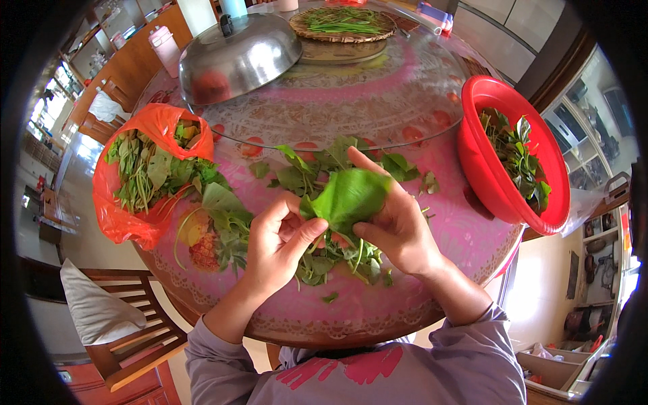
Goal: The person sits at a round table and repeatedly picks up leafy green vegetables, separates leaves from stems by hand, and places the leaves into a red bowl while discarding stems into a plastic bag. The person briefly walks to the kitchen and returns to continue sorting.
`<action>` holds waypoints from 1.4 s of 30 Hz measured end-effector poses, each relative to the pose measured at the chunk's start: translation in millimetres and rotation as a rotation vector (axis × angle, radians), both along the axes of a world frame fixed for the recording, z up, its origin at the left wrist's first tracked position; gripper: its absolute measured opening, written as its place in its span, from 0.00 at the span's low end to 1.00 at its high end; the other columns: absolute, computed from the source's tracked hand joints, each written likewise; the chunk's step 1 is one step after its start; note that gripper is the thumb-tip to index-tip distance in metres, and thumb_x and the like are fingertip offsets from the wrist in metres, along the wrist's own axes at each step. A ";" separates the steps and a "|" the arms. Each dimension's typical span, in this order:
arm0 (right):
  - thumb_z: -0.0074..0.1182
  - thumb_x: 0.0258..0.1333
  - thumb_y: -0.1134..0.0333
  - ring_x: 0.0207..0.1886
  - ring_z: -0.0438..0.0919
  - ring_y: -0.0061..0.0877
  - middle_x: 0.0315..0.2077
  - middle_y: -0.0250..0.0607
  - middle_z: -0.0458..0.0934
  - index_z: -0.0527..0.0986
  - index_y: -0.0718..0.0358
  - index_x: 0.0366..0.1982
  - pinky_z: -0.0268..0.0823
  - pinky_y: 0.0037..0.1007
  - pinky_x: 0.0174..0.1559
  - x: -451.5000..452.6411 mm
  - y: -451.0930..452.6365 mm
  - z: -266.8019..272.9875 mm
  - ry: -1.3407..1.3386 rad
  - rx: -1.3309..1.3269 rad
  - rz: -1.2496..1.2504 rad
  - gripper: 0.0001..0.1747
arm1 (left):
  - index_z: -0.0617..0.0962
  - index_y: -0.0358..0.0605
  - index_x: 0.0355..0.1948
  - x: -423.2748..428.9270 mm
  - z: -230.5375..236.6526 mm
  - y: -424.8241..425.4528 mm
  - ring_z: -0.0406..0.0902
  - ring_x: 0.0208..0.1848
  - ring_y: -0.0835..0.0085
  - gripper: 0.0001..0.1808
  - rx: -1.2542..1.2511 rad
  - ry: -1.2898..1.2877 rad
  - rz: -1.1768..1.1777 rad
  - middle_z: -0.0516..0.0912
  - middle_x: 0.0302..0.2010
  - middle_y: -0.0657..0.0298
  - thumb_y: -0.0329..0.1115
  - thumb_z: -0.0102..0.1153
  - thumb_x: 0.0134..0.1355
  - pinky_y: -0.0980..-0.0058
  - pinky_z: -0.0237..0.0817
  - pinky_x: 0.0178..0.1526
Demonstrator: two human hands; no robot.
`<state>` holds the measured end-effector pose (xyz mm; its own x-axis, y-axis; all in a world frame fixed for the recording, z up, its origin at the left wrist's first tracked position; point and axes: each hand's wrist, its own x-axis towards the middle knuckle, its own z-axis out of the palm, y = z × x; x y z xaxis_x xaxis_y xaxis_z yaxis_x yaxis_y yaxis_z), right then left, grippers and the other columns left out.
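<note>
Between my two hands is a broad green leaf [349,200], slightly blurred, above the table. My left hand [283,238] pinches its lower left edge between thumb and fingers. On the other side my right hand [400,228] grips the leaf with the thumb in front and fingers behind, the index finger pointing up. Beneath them, loose leaves and stems [316,268] lie scattered on the pink patterned tablecloth [283,314]. A red-orange plastic bag [131,228] at the left stands open, full of leafy greens [152,172]. Some stalks spill from it towards my left hand.
A red plastic basin [471,147] holding leaves [521,162] sits tilted at the right edge. Behind are a glass turntable [354,111], a steel domed lid [243,55] and a woven tray [298,30] of thin green stalks. A wooden chair [136,349] stands at left.
</note>
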<state>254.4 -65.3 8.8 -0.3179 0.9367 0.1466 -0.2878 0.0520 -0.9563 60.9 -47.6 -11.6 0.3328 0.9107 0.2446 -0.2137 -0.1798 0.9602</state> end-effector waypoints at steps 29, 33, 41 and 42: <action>0.67 0.50 0.73 0.50 0.72 0.20 0.47 0.35 0.74 0.55 0.63 0.66 0.66 0.24 0.53 -9.0 -5.4 -4.9 -0.174 0.144 -0.081 0.45 | 0.75 0.39 0.34 5.9 -2.2 -10.1 0.76 0.34 0.83 0.06 -0.088 -0.172 -0.034 0.79 0.32 0.66 0.25 0.62 0.61 0.83 0.70 0.37; 0.60 0.52 0.80 0.52 0.71 0.20 0.49 0.36 0.73 0.51 0.62 0.68 0.65 0.25 0.54 -5.0 -3.3 -6.9 -0.113 0.124 -0.037 0.44 | 0.74 0.41 0.33 4.1 0.0 -6.7 0.78 0.32 0.81 0.07 -0.152 -0.212 -0.045 0.81 0.31 0.65 0.26 0.62 0.61 0.81 0.72 0.35; 0.51 0.57 0.84 0.54 0.70 0.22 0.56 0.39 0.69 0.42 0.61 0.71 0.67 0.27 0.54 1.5 -1.5 0.9 0.084 0.043 0.048 0.46 | 0.75 0.41 0.33 0.2 -0.1 -0.8 0.78 0.32 0.80 0.06 -0.130 -0.226 -0.003 0.81 0.34 0.64 0.26 0.62 0.61 0.80 0.73 0.36; 0.51 0.58 0.83 0.51 0.73 0.23 0.53 0.40 0.71 0.42 0.62 0.71 0.69 0.26 0.51 1.0 -1.3 1.1 0.090 0.031 0.037 0.45 | 0.75 0.40 0.33 0.5 1.0 -0.8 0.78 0.32 0.79 0.06 -0.129 -0.224 0.010 0.81 0.34 0.64 0.26 0.61 0.61 0.80 0.73 0.36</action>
